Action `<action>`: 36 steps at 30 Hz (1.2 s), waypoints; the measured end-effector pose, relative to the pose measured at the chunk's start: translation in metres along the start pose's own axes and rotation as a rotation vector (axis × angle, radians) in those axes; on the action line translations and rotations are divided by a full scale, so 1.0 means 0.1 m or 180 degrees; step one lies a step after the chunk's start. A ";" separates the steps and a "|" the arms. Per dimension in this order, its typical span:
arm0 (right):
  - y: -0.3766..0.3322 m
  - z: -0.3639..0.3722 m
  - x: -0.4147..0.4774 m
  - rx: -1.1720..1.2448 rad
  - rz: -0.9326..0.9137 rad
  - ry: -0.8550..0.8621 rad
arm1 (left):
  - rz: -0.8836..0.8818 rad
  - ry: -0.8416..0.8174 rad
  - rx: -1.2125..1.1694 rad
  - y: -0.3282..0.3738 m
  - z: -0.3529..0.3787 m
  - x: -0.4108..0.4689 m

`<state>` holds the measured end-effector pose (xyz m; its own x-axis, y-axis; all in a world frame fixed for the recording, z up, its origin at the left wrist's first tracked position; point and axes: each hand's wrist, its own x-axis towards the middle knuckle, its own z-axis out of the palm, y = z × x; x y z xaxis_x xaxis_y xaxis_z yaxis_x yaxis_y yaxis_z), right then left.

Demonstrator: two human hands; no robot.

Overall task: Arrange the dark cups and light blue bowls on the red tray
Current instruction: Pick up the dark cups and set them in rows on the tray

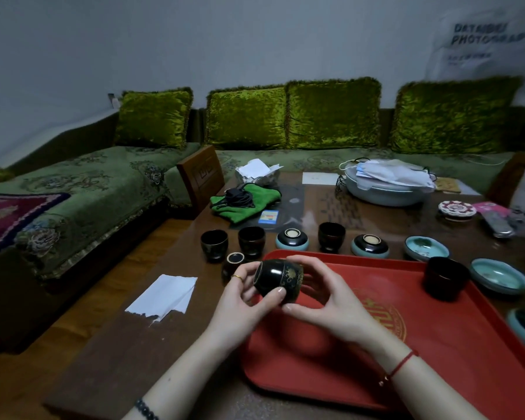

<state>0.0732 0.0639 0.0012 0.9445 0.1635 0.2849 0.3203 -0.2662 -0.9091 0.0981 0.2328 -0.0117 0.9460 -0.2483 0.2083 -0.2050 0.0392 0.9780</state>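
Fingers (278,294) of the left hand (243,298) and right hand (328,301) curl round one dark cup (278,278), tipped on its side over the red tray (331,359), upper left corner. Glossy glaze, so likely slippery and breakable; best gripped round the wall, as now. Counting: six dark cups, one standing on the tray, one upside down behind the left hand. Five light blue bowls (426,248) on the worktop (164,344), three upside down.
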 end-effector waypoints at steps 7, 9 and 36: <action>0.06 -0.60 -0.35 0.0496 0.0175 0.0439 | 0.0158 -0.0524 -0.0155 0.01 0.72 0.13; 0.07 -0.79 -0.46 0.0611 0.0178 0.0597 | 0.0199 -0.0680 -0.0169 -0.01 0.92 0.16; 0.64 -1.88 -1.22 0.0323 0.0636 0.1791 | 0.0302 -0.1456 0.0156 -0.28 2.34 0.31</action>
<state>-0.0077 -0.1520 -0.0344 0.8880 -0.4152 0.1975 0.1504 -0.1435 -0.9781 0.0748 -0.0021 -0.0356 0.7170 -0.6474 0.2585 -0.3073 0.0394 0.9508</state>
